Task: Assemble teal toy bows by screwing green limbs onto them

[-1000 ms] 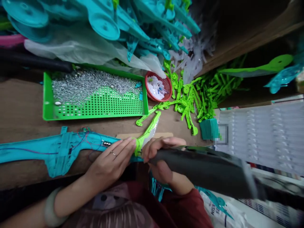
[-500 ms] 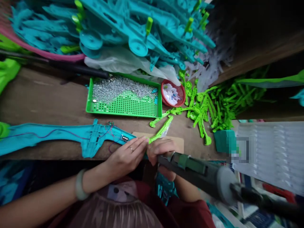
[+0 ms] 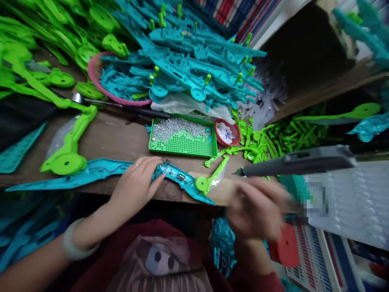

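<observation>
My left hand (image 3: 138,178) grips the middle of a long, curved blue plastic shell (image 3: 105,165), thumb and fingers over it. Thin wires and a small metal spring contact show inside the shell. A green plastic arm with a round disc (image 3: 202,183) sits at its right end, and a larger green arm (image 3: 67,162) at its left part. My right hand (image 3: 255,207), blurred by motion, is off to the right of the shell. Just above it is a grey power screwdriver (image 3: 298,161), its tip pointing left. Whether the fingers touch the screwdriver cannot be made out.
Behind the shell stands a green perforated tray (image 3: 182,151) of small screws, beside a red basket (image 3: 227,142) of white pieces. Blue shells (image 3: 194,61) pile up at the back, partly in a pink basin (image 3: 94,75). Loose green parts (image 3: 258,142) lie right of the basket.
My left hand has moved left along the shell. My right hand has pulled away to the right, and the screwdriver has swung up and away. The view has widened, uncovering the green disc.
</observation>
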### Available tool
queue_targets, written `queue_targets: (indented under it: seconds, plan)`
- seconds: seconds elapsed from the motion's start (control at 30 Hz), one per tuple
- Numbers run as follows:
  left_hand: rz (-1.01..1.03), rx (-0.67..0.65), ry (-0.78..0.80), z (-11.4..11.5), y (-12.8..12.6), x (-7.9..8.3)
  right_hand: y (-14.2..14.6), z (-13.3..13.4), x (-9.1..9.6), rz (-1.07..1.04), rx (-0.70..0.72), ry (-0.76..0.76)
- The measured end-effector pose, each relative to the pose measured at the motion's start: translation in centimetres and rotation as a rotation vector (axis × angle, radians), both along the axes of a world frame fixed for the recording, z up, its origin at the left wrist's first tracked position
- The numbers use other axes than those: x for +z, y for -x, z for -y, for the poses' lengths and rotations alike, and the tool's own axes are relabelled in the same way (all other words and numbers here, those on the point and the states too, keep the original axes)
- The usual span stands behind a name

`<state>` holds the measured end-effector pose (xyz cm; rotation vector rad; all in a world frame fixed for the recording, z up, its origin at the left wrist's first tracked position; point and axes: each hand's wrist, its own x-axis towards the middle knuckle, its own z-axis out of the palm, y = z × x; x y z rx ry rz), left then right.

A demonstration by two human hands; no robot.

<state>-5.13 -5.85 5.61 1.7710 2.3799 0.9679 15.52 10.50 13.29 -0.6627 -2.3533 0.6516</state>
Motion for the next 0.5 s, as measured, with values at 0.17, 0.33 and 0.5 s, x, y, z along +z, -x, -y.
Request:
queue_targets:
  seconds: [0.17,0.33,0.5]
  plan:
    - [-0.039,0.093,0.082,-1.6,-0.5,-1.6,9.1,-0.5,-4.3,0.545,0.421,0.080]
    - [-0.013,0.128,0.013,-1.7,-0.9,-1.8,10.5,-1.5,-5.8,0.426,0.627,0.194]
    - [0.053,0.075,0.025,-1.8,-0.6,-1.8,8.8,-1.0,-5.3,0.400,0.638,0.093]
